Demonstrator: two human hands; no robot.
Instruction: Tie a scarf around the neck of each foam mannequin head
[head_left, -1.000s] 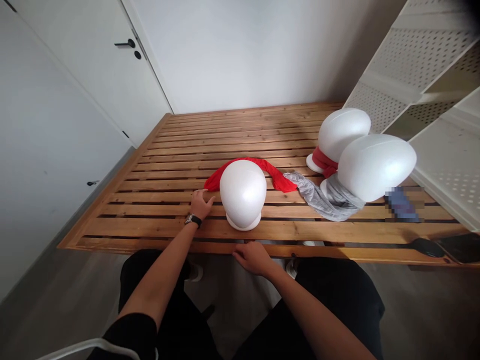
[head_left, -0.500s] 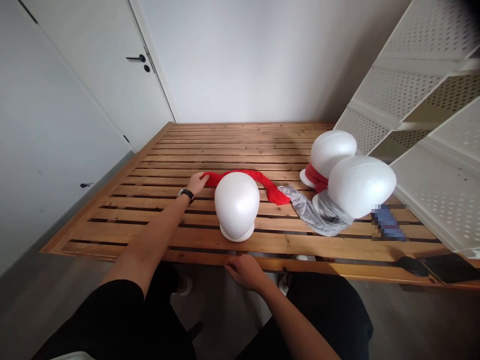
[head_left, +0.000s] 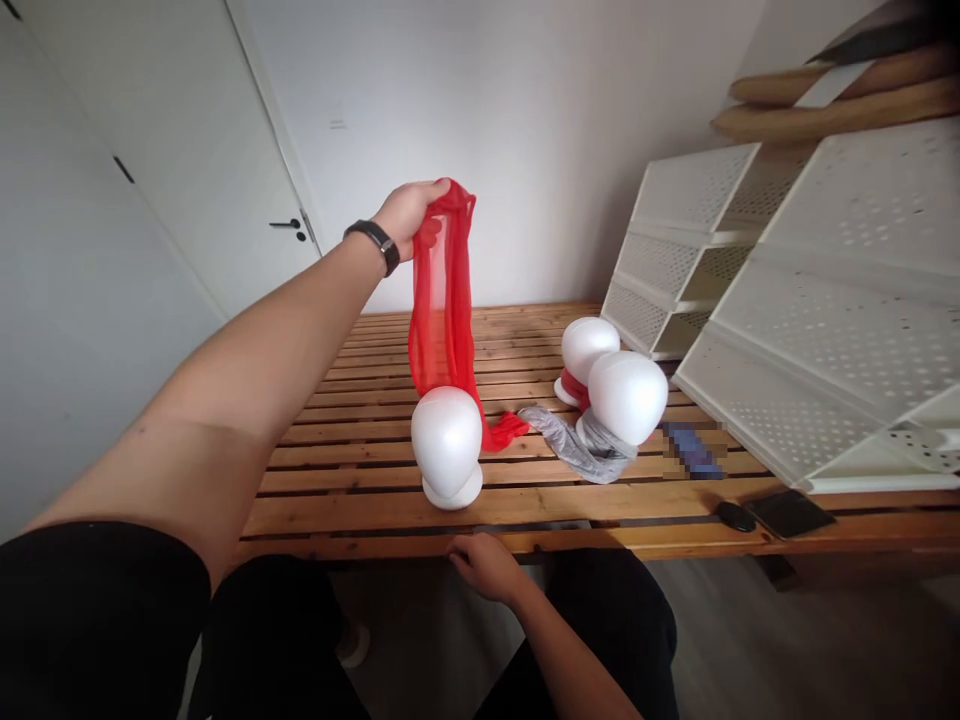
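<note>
High above the slatted wooden bench, my left hand (head_left: 409, 214) grips a sheer red scarf (head_left: 459, 310) near one end. The scarf hangs in long folds behind a bare white foam head (head_left: 447, 440), and its lower end lies bunched on the slats. Beside that end is the tail of a grey scarf (head_left: 570, 445), which is wrapped round the neck of a second foam head (head_left: 628, 395). A third foam head (head_left: 589, 345) behind it wears a dark red scarf (head_left: 575, 388). At the bench's front edge my right hand (head_left: 486, 567) rests, fingers curled in, holding nothing visible.
White perforated shelving (head_left: 847, 320) stands along the right side, with long brown objects (head_left: 840, 105) on top. On the bench (head_left: 360, 505) lie a blurred blue item (head_left: 694, 450), a black mouse-like object (head_left: 735, 516) and a flat dark item (head_left: 791, 512). A door (head_left: 187, 130) is at left.
My left hand has lifted the red scarf's end from the slats to well above the foam head. My right hand stays at the bench edge. The view has tilted up and shifted right.
</note>
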